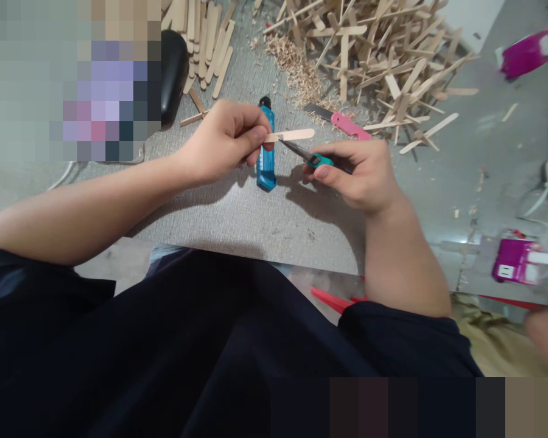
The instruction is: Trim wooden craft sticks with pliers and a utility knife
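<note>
Grey textured tabletop (237, 225) spans the middle of the frame. At upper left, loose wooden sticks (210, 45) lie in a slanting bunch. Left of centre, the left hand (237, 134) pinches a single stick (296, 134) between thumb and fingers; it runs almost level at frame centre, rounded free end pointing right. Beneath, a blue cutter (267, 161) lies lengthwise up the frame. A teal-handled blade (319, 160) points up-left at the stick's lower edge, the right hand (363, 170) curled round its handle. Crossed sticks (393, 55) heap at upper right.

Craft workshop; shavings (304, 72); heaped sticks (393, 86)
</note>
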Tool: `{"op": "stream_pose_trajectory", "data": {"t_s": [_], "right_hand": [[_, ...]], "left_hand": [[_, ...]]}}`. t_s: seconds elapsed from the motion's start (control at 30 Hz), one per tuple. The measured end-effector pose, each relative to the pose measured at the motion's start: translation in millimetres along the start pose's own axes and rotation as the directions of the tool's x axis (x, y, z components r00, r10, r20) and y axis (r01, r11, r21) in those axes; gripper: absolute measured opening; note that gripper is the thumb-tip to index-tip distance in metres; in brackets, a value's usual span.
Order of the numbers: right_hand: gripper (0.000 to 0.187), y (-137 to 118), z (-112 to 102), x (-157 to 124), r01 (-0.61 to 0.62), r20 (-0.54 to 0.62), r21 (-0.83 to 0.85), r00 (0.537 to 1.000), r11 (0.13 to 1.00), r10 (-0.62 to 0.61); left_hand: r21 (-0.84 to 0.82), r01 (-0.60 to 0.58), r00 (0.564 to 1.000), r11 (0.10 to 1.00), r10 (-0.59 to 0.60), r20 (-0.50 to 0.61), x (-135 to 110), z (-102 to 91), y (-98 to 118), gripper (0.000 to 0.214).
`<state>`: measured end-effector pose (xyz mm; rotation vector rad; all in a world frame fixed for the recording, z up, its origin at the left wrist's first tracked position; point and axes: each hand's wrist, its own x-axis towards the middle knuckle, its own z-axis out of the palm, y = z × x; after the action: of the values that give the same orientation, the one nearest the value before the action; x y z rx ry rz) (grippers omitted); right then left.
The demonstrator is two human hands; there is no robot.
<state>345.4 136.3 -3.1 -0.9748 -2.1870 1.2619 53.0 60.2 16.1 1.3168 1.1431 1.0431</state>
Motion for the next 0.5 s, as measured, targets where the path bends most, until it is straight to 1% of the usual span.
{"op": "stream_pose_trajectory", "data": {"t_s": [0.2,0.3,0.5], "right_hand": [[0.057,-1.0,-0.1,2.1,-0.033,0.064,0.115,0.998,0.993,0.026],[0.056,-4.2,-1.7,1.7,-0.071,0.106,0.141,0.993,0.987,0.056],[0.062,-7.6,-2.1,1.0,-0.109,0.107,0.134,0.990,0.985,0.095]], "left_hand": [[-0.008,-0.002,0.999,1.000,0.003,0.046,-0.5,-3.0,4.1,0.035],[-0.003,0.010,0.998,1.000,-0.009,0.066,-0.1,-3.3,4.3,0.036],[0.030,-0.008,0.999,1.000,0.007,0.050,1.5,-3.1,3.3,0.037]]}}
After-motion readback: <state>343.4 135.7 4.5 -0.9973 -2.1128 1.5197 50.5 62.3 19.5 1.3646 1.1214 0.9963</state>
